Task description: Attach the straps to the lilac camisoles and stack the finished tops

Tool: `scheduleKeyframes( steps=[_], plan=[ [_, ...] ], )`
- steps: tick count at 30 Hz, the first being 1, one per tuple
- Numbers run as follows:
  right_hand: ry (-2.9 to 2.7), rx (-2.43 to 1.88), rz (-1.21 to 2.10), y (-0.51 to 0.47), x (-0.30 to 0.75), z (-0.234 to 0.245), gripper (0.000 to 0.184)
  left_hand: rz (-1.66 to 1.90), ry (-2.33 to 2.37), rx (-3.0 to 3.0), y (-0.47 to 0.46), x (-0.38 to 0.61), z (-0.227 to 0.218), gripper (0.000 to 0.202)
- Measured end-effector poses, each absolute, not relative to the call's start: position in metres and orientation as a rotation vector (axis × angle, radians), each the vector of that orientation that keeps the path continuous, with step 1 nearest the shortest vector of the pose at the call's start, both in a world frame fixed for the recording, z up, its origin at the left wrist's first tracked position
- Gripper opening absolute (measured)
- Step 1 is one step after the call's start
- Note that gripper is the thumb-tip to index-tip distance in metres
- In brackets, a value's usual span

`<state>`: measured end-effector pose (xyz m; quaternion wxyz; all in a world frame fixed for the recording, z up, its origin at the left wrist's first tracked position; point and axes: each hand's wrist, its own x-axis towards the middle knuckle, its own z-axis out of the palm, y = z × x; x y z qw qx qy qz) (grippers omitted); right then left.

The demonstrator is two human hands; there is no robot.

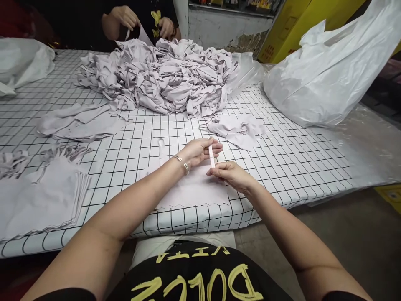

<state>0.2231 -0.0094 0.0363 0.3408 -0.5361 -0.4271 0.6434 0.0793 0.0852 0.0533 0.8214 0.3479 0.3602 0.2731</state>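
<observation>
A pale lilac camisole-like garment [191, 190] lies flat at the table's front edge, below my hands. Its thin shoulder strap [211, 155] is stretched upright between them. My left hand [198, 151] pins the strap's upper end under the thumb, the other fingers extended behind it. Lower down, my right hand [232, 173] pinches the strap between thumb and forefinger, just above the cloth. A second strap loop [161, 146] rests on the table to the left. My left forearm and hand cover part of the garment.
A big heap of crumpled lilac garments [169, 79] fills the table's back. Neatly stacked ones [40, 200] lie at left, loose pieces [81, 121] nearby. One crumpled piece [236, 127] is beyond my hands. A white plastic bag [319, 79] stands right. Across the table, a co-worker's hands [125, 17] handle cloth.
</observation>
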Motion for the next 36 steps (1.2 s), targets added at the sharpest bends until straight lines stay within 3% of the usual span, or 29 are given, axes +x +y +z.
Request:
scheduleKeyframes(
  steps=[4, 9, 18, 27, 33, 36],
  plan=[
    [-0.953, -1.414, 1.627, 0.008, 0.232, 0.038, 0.030, 0.515, 1.069, 1.504, 0.084, 0.044, 0.056, 0.038],
    [-0.857, -1.330, 1.706, 0.025, 0.234, 0.032, 0.030, 0.283, 1.239, 2.200, 0.042, 0.007, 0.037, 0.026],
    [-1.109, -1.337, 1.560, 0.022, 0.215, 0.023, 0.030, 0.207, 1.196, 2.113, 0.028, 0.007, 0.026, 0.010],
    [-1.482, -1.329, 1.361, 0.019, 0.209, 0.014, 0.021, 0.236, 1.286, 2.066, 0.031, 0.000, 0.031, 0.038],
    [-1.634, -1.373, 1.265, 0.016, 0.208, 0.016, 0.018, 0.252, 1.212, 2.034, 0.032, 0.000, 0.027, 0.015],
    [-1.759, -1.456, 1.149, 0.014, 0.204, 0.019, 0.017, 0.357, 1.202, 1.925, 0.029, 0.003, 0.022, 0.015]
  ],
)
